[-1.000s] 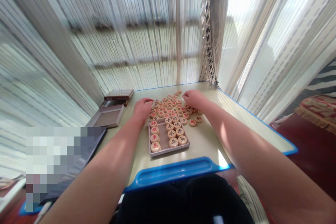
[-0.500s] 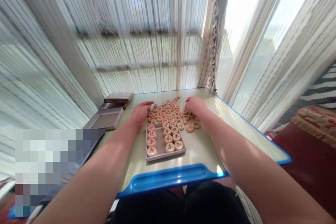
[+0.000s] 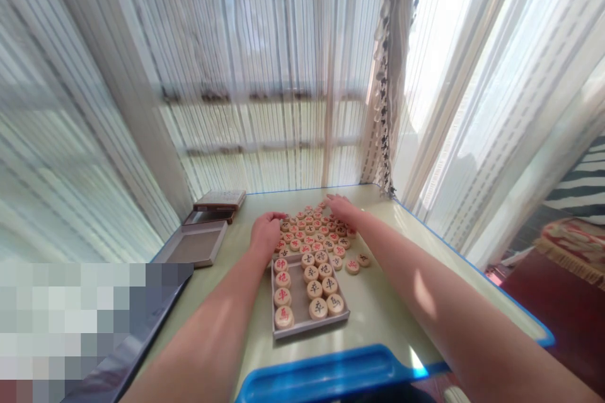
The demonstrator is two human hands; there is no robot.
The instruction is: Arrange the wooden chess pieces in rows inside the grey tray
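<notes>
Many round wooden Chinese chess pieces (image 3: 309, 230), marked in red or black characters, lie in a crowded group mid-table. At the left edge of this group rests my left hand (image 3: 267, 230), index finger stretched toward the pieces and the other fingers partly hidden. My right hand (image 3: 341, 206) reaches over the far right of the group, fingers extended leftward beside the farthest pieces. Closer to me sits a shallow box tray (image 3: 297, 296). It holds a column of red pieces (image 3: 282, 296) along its left side and two columns of black pieces (image 3: 314, 290) along its right.
A second shallow box part (image 3: 201, 245) lies at the left, with flat boxes (image 3: 220, 201) stacked behind it. The table has a raised blue front edge (image 3: 326, 368). Striped sheer curtains (image 3: 265, 75) hang behind it, and a fringed red cloth (image 3: 574, 239) is at the right.
The view has tilted, so the table appears lower. My right hand has moved to the far end of the pieces and its fingers have straightened. My left hand stays at their left edge.
</notes>
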